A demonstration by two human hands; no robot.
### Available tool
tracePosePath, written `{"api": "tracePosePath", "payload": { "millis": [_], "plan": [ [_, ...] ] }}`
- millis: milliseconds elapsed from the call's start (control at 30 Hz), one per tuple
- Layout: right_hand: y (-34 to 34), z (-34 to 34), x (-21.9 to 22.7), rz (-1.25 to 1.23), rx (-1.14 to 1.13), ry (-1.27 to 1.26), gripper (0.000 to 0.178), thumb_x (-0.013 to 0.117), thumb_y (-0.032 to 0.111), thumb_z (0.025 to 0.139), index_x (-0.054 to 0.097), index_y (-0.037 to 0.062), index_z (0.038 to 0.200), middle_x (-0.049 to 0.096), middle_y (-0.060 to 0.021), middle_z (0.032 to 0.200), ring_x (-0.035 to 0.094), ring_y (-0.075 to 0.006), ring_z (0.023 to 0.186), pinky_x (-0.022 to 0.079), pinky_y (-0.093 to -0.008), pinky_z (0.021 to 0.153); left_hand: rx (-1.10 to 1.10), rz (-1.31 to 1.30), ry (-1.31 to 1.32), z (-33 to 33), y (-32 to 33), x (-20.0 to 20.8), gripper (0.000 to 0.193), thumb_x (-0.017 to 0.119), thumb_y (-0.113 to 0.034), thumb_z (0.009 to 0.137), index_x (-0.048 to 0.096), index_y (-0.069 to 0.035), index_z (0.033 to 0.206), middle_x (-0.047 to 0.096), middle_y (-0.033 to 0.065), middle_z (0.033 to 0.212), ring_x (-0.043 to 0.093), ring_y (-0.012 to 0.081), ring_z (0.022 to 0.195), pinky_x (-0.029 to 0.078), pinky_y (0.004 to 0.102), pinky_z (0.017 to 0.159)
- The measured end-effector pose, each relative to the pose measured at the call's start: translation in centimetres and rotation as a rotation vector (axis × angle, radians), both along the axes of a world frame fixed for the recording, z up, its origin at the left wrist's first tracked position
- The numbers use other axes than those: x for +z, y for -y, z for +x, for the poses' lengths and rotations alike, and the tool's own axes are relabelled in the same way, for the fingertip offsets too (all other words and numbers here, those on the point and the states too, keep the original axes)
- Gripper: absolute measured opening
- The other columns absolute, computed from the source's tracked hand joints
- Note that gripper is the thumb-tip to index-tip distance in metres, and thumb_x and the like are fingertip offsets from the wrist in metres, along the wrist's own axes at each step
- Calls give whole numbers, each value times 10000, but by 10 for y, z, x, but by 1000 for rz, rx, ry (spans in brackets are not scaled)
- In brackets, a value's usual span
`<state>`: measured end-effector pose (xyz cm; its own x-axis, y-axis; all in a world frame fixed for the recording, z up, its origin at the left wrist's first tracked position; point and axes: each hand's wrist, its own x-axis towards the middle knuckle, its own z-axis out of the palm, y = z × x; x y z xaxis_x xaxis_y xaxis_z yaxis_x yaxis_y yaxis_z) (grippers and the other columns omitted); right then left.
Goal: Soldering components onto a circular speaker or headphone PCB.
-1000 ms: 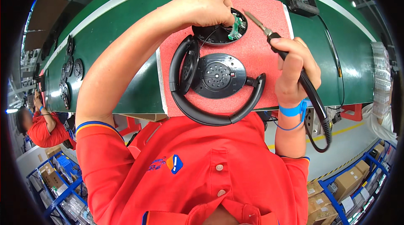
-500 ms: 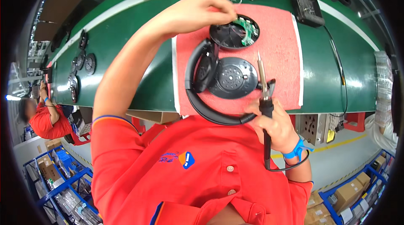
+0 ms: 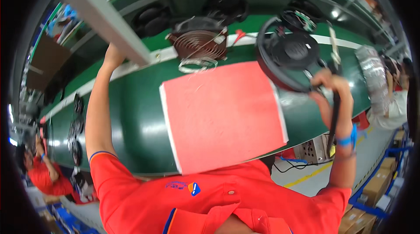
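Observation:
At the right, my right hand point(image 3: 333, 86) is closed round a pair of black headphones and a soldering iron point(image 3: 336, 109) together. The headphones' curved headband point(image 3: 263, 57) hangs above the far right of the bench. One ear cup point(image 3: 296, 51) shows its round dark face. Beyond it an opened ear cup point(image 3: 299, 20) bares green circuit board and thin wires. The iron stands roughly upright, its metal tip pointing away from me. My left hand point(image 3: 114, 55) reaches to the far left edge of the bench, its fingers hidden behind a grey post point(image 3: 103, 17).
A pink mat point(image 3: 223, 116) lies on the green bench point(image 3: 135, 116). Behind it stand a caged fan point(image 3: 199, 43) and a coil of pale wire point(image 3: 197, 64). Round black parts point(image 3: 76, 127) lie at the left. Bubble-wrapped goods point(image 3: 369, 70) stand at the right; a co-worker point(image 3: 46, 175) sits far left.
The headphones have been lifted off the mat and carried away and to the right with the iron. My left hand has left the opened ear cup and moved left to behind the post.

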<state>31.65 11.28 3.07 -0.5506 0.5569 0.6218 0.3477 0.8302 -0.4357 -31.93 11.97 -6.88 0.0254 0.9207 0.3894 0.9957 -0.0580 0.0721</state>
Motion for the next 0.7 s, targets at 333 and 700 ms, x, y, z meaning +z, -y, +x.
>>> {"api": "tracePosePath", "payload": {
  "millis": [333, 700],
  "plan": [
    [-228, -28, -65, 80, -174, 137, 306, 659, -69, 722, 486, 43, 949, 542, -132, 872, 561, -301, 799, 454, -340, 724, -4, -33, 49, 42, -56, 25, 428, 590, -35, 731, 502, -18, 1150, 524, 187, 1137, 498, 352, 1081, 396, 392, 938],
    [-173, 16, -38, 189, -286, 162, 287, 623, -55, 763, 574, 33, 1031, 608, -124, 985, 594, -256, 888, 463, -311, 789, 460, 297, 604, 16, 263, 116, 244, 496, -130, 933, 527, 0, 1136, 445, -34, 682, 402, 39, 604, 304, 186, 534]
  ]
}}
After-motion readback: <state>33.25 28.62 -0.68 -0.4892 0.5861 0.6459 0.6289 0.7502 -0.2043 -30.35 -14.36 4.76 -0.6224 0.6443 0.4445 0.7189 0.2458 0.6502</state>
